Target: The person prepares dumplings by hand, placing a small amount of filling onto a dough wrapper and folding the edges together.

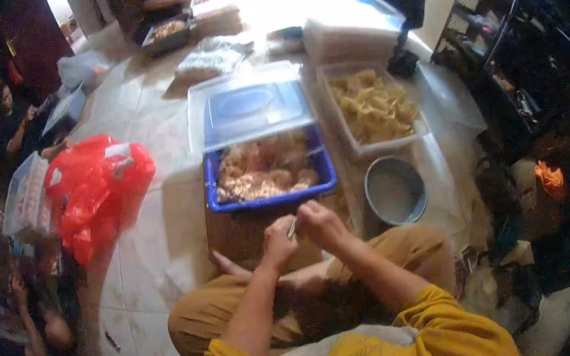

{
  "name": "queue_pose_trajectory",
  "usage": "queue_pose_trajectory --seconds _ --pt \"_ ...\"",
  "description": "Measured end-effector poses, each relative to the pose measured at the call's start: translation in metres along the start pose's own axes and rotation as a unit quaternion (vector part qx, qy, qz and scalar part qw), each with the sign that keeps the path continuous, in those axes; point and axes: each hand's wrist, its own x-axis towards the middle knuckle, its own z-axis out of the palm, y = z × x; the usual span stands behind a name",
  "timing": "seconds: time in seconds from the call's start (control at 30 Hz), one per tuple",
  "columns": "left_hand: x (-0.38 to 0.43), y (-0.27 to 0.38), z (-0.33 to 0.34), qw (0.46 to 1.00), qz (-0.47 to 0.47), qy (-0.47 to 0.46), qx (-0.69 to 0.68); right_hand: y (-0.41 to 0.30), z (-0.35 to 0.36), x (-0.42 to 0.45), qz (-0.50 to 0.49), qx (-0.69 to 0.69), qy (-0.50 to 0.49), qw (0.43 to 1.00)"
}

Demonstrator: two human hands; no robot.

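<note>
My left hand [279, 238] is curled around a small, thin, light-coloured item that I cannot make out. Close beside it, my right hand [318, 221] has its fingertips pinched together; whether something is between them is too blurred to tell. Both hands are over my crossed legs, just this side of a blue plastic basin [273, 200]. The basin holds a brown, lumpy food-like mass [263, 172], and a translucent plastic lid [251, 103] covers its far part. To the right stand a clear container of yellowish folded pieces [373, 103] and a round metal pot [396, 191] with cloudy content.
A red plastic bag [101, 192] lies on the tiled floor at left, beside a clear box [29, 197] of packed items. Stacked trays [353, 30] stand ahead. Several people sit around, one at far left [16, 123]. A dark crate rack [471, 17] is at right.
</note>
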Motion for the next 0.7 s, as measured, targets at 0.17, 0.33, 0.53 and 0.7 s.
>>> queue_pose_trajectory --seconds 0.17,0.33,0.53,0.7 --pt "-0.003 0.004 0.002 0.999 -0.026 0.011 -0.041 0.015 0.009 0.0 0.017 -0.011 -0.017 1.0" --pt "0.003 0.013 -0.007 0.948 -0.193 -0.057 -0.249 0.018 0.003 0.005 0.187 0.274 -0.004 0.943" --pt "0.008 0.014 -0.015 0.922 -0.204 0.032 -0.329 0.005 -0.022 0.017 -0.06 0.038 0.041 0.997" --pt "0.007 0.023 -0.019 0.922 -0.178 0.018 -0.344 0.0 -0.013 0.018 -0.093 -0.009 0.082 0.992"
